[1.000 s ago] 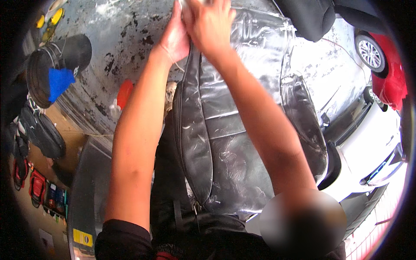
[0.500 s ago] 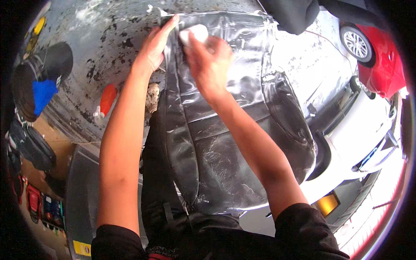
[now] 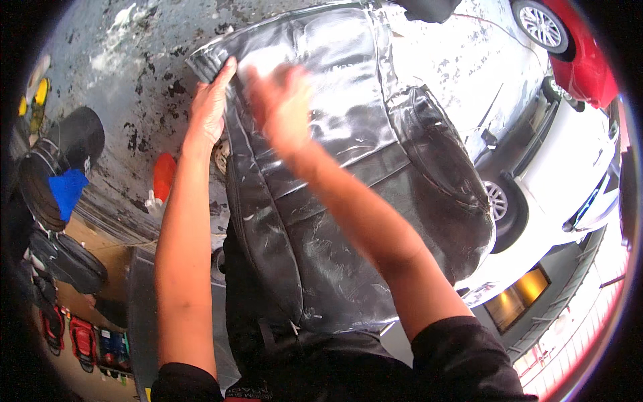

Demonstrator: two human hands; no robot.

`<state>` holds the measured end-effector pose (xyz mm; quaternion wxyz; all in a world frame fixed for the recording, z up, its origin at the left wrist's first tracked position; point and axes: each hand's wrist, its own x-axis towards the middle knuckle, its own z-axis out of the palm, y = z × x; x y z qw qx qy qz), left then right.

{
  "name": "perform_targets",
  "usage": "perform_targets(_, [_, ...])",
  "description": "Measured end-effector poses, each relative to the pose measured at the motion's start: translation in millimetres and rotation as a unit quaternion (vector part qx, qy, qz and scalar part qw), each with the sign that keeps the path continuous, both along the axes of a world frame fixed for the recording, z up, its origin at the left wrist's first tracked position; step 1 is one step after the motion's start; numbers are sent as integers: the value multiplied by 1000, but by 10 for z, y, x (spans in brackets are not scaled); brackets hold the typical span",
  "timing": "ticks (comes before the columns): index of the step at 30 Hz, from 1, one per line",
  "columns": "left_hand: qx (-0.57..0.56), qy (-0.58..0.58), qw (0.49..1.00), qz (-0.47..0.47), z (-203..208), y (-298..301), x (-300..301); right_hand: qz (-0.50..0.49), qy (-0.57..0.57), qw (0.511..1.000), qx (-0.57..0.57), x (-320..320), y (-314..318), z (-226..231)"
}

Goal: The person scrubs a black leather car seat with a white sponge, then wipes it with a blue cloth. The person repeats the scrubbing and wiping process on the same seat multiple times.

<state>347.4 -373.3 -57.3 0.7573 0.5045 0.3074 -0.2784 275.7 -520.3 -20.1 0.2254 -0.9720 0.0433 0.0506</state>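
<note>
The floor (image 3: pixel 144 87) is gray and worn. It has lots of black spots and a white smear (image 3: pixel 117 43). It looks shiny and very bright on the right. An orange bottle (image 3: pixel 164 175) with a white end is on it, near a shoe (image 3: pixel 221 158). A red car (image 3: pixel 589 63) and a white car (image 3: pixel 566 177) have wheels on it. What holds up the black seat (image 3: pixel 345 248) is hidden.
</note>
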Motion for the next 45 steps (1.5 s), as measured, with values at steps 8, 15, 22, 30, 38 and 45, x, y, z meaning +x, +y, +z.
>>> perform_targets(8, [32,-124,989,-74,190,-172,12,-252,24,967,16,-146,-1436,-11])
perform_targets(15, [90,-154,976,-123,23,-66,66,82,91,984,-127,-655,-284,252])
perform_targets(22, [133,-182,966,-123,-34,-182,-1,-183,230,933,-205,-670,-1259,244])
perform_targets(30, [133,-160,973,-97,-60,-101,4,201,359,879,-243,-1155,-954,890])
perform_targets(38, [172,-141,971,-91,-198,-226,-40,-24,345,910,-228,-1166,-362,969])
perform_targets(45, [167,-148,967,-119,24,46,-92,169,345,868,-313,-1130,-1223,1382])
